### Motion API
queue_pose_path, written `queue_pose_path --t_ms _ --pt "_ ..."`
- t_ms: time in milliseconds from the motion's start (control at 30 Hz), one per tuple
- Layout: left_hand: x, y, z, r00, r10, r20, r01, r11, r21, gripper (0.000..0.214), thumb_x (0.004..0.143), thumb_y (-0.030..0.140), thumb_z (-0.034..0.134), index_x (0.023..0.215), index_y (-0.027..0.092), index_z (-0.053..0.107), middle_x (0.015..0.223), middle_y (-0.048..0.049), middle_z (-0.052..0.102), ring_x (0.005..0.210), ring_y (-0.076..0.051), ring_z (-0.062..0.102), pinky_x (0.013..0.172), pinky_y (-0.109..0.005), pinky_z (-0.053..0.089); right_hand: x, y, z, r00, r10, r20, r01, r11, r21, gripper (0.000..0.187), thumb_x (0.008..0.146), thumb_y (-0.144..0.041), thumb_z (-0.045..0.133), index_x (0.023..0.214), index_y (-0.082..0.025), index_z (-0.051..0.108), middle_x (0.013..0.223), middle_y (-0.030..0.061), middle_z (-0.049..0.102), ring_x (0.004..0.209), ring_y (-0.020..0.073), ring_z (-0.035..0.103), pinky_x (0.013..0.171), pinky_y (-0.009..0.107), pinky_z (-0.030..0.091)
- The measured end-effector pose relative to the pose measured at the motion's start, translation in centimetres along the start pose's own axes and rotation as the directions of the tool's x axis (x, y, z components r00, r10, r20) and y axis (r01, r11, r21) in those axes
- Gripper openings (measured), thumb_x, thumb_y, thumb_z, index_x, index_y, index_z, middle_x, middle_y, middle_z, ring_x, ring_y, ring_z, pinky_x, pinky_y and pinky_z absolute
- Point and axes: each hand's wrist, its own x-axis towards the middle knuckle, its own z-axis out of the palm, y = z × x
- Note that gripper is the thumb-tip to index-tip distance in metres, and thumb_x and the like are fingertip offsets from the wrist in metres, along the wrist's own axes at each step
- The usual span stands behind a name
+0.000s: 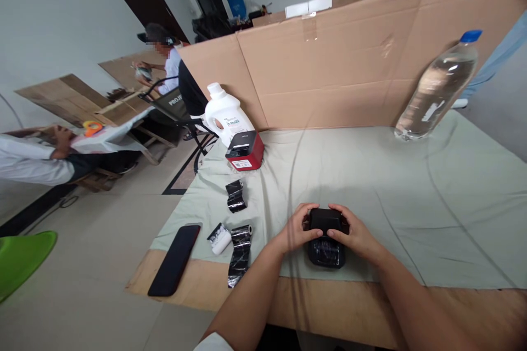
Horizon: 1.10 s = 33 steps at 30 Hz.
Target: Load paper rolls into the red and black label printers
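A small black boxy device (326, 255) with rounded corners rests on the cloth near the table's front edge. Its lower part looks dark and shiny; I cannot tell what kind of device it is. My left hand (300, 228) is closed around its left side, thumb on top. On the opposite side my right hand (353, 233) grips it the same way, with the thumbs almost meeting. To the left lie a strip of black shiny film on a roll (240, 255), a shorter black film roll (236, 197) and a small white roll (221, 240) with a dark printed end.
A black phone (174, 260) lies at the left front corner. Behind stand a red and black box (247, 152), a white jug (228, 112) and a leaning water bottle (438, 90) against a cardboard wall (329, 77). Other people sit at the left.
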Motion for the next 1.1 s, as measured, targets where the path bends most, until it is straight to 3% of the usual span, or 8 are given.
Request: queue_pose_path --t_ms 200,333,567,733,867,967,1100 --pt "-0.2 0.4 0.0 1.000 0.024 -0.016 -0.024 1.000 0.003 0.066 0.066 0.037 0.079 0.123 0.021 0.050 0.129 -0.0110 0.042 0.112 -0.024 0.053 0.089 -0.034 0.048 -0.2 -0.5 0.2 0.999 -0.031 -0.034 0.031 1.000 0.002 0.064 0.071 -0.047 0.070 0.126 -0.021 0.050 0.125 0.0114 0.058 0.113 0.0259 0.057 0.094 0.042 0.048" --pt "-0.1 0.4 0.0 0.997 -0.027 -0.069 0.024 0.999 -0.036 0.068 0.061 0.039 0.081 0.120 0.021 0.054 0.126 -0.0105 0.047 0.105 -0.022 0.056 0.086 -0.032 0.048 0.0 -0.2 0.5 0.998 0.000 -0.058 0.003 0.998 0.058 0.067 0.069 -0.048 0.072 0.126 -0.021 0.049 0.124 0.0116 0.059 0.109 0.0258 0.059 0.093 0.042 0.049" --pt "0.4 -0.1 -0.5 0.958 -0.166 -0.234 0.073 0.930 -0.360 0.071 0.060 0.040 0.081 0.121 0.018 0.053 0.109 -0.0095 0.064 0.097 -0.022 0.062 0.086 -0.034 0.048 0.3 0.6 0.9 0.999 -0.009 -0.036 0.020 0.946 0.324 0.065 0.080 -0.054 0.060 0.133 -0.023 0.040 0.133 0.0136 0.052 0.108 0.0229 0.060 0.093 0.041 0.048" --pt "0.8 -0.3 -0.4 0.909 -0.181 -0.375 0.039 0.934 -0.356 0.071 0.057 0.043 0.081 0.119 0.018 0.054 0.113 -0.0098 0.064 0.098 -0.023 0.062 0.085 -0.033 0.049 0.2 0.5 1.7 0.999 0.031 0.045 -0.045 0.935 0.351 0.069 0.080 -0.054 0.060 0.135 -0.021 0.036 0.101 0.0093 0.066 0.094 0.0221 0.064 0.083 0.041 0.052" --pt "1.1 -0.7 -0.1 0.901 -0.197 -0.385 0.048 0.930 -0.364 0.072 0.059 0.048 0.079 0.120 0.019 0.053 0.119 -0.0111 0.060 0.099 -0.022 0.061 0.077 -0.031 0.052 0.3 0.2 1.9 0.987 0.142 -0.071 -0.103 0.913 0.394 0.063 0.074 -0.050 0.064 0.127 -0.020 0.046 0.085 0.0050 0.068 0.081 0.0221 0.066 0.074 0.038 0.054" --pt "1.4 -1.1 -0.2 0.888 -0.271 -0.372 0.098 0.901 -0.423 0.064 0.066 0.056 0.071 0.115 0.018 0.053 0.110 -0.0110 0.060 0.083 -0.019 0.064 0.063 -0.029 0.054 1.0 0.0 0.1 0.943 0.267 -0.197 -0.156 0.881 0.447 0.053 0.073 -0.044 0.065 0.120 -0.023 0.053 0.085 0.0050 0.071 0.077 0.0231 0.068 0.064 0.034 0.055" --pt "1.6 -1.3 -0.4 0.883 -0.322 -0.341 0.168 0.896 -0.412 0.047 0.066 0.051 0.071 0.091 0.014 0.056 0.087 -0.0048 0.058 0.069 -0.014 0.062 0.056 -0.026 0.053 3.1 -0.1 -6.5 0.846 0.325 -0.422 -0.126 0.892 0.434 0.047 0.081 -0.036 0.056 0.125 -0.019 0.051 0.098 0.0085 0.070 0.078 0.0216 0.068 0.060 0.031 0.056"
